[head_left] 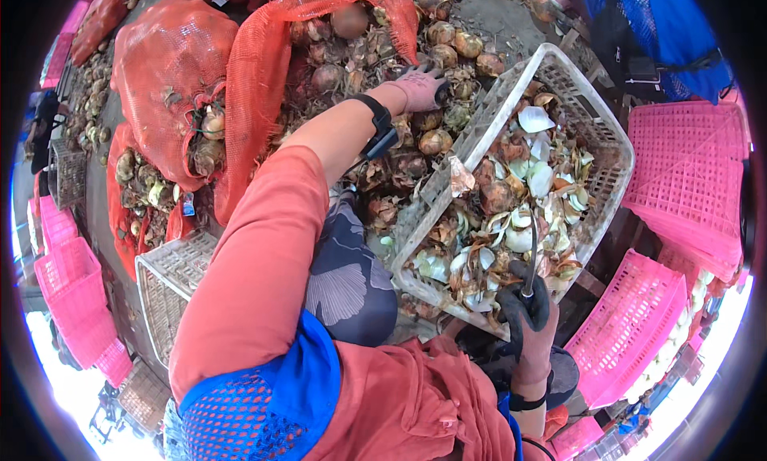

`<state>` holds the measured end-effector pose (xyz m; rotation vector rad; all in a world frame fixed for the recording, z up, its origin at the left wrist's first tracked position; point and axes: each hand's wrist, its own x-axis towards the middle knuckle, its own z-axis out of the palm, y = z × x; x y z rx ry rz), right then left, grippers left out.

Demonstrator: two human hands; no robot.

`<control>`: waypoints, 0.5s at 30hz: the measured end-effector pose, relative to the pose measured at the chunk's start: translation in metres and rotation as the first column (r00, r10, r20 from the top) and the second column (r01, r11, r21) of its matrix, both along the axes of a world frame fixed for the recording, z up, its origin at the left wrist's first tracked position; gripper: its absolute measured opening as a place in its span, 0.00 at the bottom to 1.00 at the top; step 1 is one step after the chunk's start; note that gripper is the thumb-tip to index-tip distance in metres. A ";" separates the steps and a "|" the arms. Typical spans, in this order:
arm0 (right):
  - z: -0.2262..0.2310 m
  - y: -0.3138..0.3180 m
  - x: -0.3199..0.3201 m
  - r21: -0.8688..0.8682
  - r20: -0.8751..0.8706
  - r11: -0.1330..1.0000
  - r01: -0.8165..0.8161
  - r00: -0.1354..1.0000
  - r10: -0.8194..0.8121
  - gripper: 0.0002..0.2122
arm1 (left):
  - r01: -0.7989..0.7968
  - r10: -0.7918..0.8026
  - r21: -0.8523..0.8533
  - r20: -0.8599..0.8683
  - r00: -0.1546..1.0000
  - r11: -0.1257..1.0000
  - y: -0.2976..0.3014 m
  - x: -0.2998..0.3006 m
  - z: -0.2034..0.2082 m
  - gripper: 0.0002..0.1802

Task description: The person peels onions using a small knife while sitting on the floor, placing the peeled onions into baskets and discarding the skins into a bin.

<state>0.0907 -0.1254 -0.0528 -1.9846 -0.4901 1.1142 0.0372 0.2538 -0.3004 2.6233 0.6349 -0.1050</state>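
Note:
My left hand point(419, 89), in a pink glove with dark fingertips, reaches far out over a heap of loose onions point(435, 141). Its fingers are spread beside the edge of a red mesh sack point(268, 85); whether they touch the mesh or an onion is unclear. At the near side of a whitish plastic crate point(559, 65), my right hand point(529, 321), gloved in pink and black, is closed round a knife point(534, 249). Its thin metal blade points up over the crate. Inside the crate lie onion skins point(540, 177), peeled white scraps and a brown onion point(497, 196).
Another full red mesh sack point(172, 77) stands at the left. Pink crates point(685, 169) are stacked at the right, with one more pink crate point(631, 325) nearer. A pale crate point(172, 281) is beside my left arm. Someone in blue point(671, 29) is at the far right.

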 end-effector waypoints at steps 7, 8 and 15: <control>0.000 -0.001 0.000 -0.012 -0.026 1.000 0.028 0.999 -0.028 0.21 | 0.151 -0.151 0.012 0.146 0.978 0.988 -0.061 -0.083 0.012 0.38; 0.000 -0.002 0.000 -0.002 -0.072 0.999 0.041 0.997 -0.041 0.21 | 0.165 -0.153 -0.105 0.115 0.982 0.981 -0.076 -0.106 0.000 0.38; -0.007 -0.006 0.001 -0.076 -0.039 0.996 -0.056 0.998 0.053 0.23 | -0.141 0.160 -0.084 0.298 0.941 0.986 -0.077 -0.147 -0.009 0.31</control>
